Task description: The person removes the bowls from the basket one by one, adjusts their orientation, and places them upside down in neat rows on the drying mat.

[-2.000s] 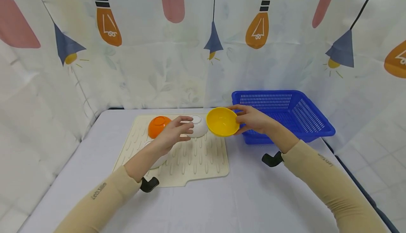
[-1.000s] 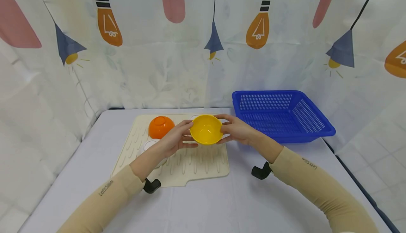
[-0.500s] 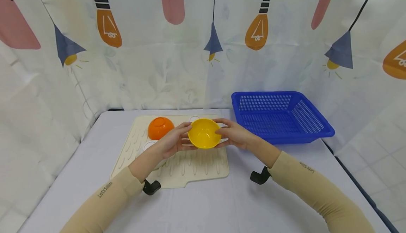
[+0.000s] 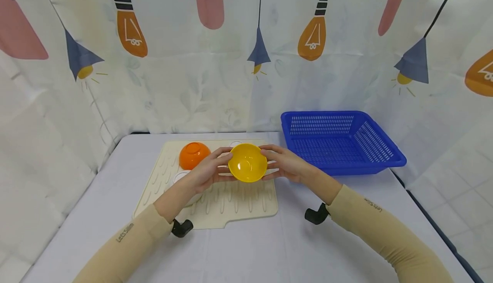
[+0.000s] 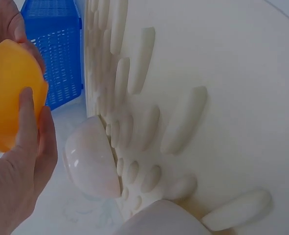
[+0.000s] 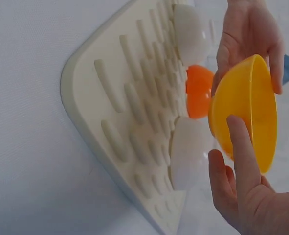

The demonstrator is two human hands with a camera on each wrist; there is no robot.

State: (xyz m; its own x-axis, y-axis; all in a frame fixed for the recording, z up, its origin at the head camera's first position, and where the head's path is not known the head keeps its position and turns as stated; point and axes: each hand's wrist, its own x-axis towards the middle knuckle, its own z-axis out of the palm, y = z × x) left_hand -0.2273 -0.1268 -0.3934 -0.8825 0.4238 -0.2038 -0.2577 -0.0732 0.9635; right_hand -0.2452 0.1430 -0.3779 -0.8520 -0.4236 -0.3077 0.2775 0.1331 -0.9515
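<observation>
Yellow bowl (image 4: 247, 162) held up between both hands, above the far part of the cream drying mat (image 4: 231, 199), opening tilted toward the head camera. Gripped on its left side by the left hand (image 4: 208, 172) — thumb and fingers curled on the rim and outer wall; in the left wrist view the thumb (image 5: 28, 117) lies along the yellow wall. Gripped on the opposite side by the right hand (image 4: 283, 163), fingers curled round the rim; in the right wrist view one finger (image 6: 242, 152) presses on the outside of the bowl (image 6: 244, 115) and the other hand (image 6: 249, 36) holds the far rim. Not touching the mat, as far as the head view shows.

Behind it on the mat, an orange bowl (image 4: 194, 154) lying upside down, just beside the left hand. A white bowl (image 5: 93, 164) also upside down on the ribs of the mat, mostly hidden by the yellow one in the head view; only a small white edge (image 4: 236, 144) visible there. Another white bowl (image 4: 184, 177) under the left forearm, probably upside down too — mostly covered.

Blue basket (image 4: 381, 154) to the right of the mat on the table (image 4: 246, 253), well apart from the yellow bowl. Beige sleeves (image 4: 385, 227) on both arms, a black wrist mount (image 4: 316, 214) under each.
</observation>
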